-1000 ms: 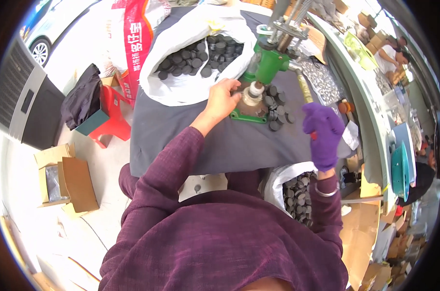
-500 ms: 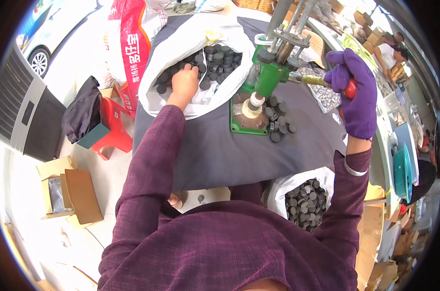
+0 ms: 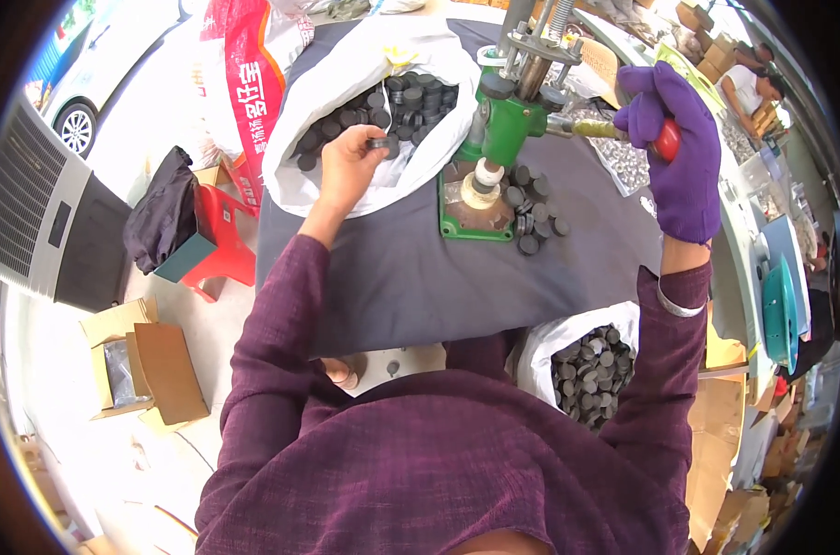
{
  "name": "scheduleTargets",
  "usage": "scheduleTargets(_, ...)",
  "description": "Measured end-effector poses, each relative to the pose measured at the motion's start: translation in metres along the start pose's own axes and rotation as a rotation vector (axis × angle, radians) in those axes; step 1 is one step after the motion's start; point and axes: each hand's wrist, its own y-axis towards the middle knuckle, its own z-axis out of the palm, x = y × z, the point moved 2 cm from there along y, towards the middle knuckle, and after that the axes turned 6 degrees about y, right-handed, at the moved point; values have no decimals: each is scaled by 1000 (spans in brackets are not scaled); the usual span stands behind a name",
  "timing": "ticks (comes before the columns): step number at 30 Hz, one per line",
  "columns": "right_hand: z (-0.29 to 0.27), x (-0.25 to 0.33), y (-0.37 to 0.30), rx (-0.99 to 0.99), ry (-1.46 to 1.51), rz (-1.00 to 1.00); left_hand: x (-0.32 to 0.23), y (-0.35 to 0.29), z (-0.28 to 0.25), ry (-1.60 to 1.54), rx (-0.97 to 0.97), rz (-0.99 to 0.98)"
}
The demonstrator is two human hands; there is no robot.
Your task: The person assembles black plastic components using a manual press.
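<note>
At a cloth-covered counter (image 3: 392, 291), the left hand (image 3: 349, 166), grip clamped on a dark disc (image 3: 377, 143), hovers over a white sack (image 3: 401, 190); the purple-gloved right hand (image 3: 679, 166) has its grip wrapped around the red-knobbed lever (image 3: 596, 129) of a green press (image 3: 508, 137).

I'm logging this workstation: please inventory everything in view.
Table: one, grey cloth, centre
Press: one, green, table
Open sacks: two, white, on and beside table
Discs: many, dark, sacks and table
Printed sack: one, red, top left
Vented unit: one, grey, left
Stool: one, red, left
Carton: one, brown, floor left
Car: one, white, top left
Clutter: many, mixed, right, indistinct
Left hand: one, bare, holding a disc
Right hand: one, purple glove, on red knob
</note>
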Motion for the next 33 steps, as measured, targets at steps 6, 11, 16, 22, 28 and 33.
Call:
scheduleTargets(6,0,-4,-4,123,-69,-174,-27,-53,12,-375,375,-468)
scheduleTargets(11,-1,-7,-1,-49,135,6,-31,-82,21,425,384,29)
scheduleTargets(16,1,-5,-1,21,102,-16,-37,-93,15,527,362,224)
scheduleTargets(22,-1,-2,-1,-17,51,49,-59,-73,41,191,219,22)
scheduleTargets(28,7,0,-1,-2,61,18,-72,-48,87,185,276,-87)
scheduleTargets(33,4,1,-3,-9,15,18,-78,-47,107,147,177,-67)
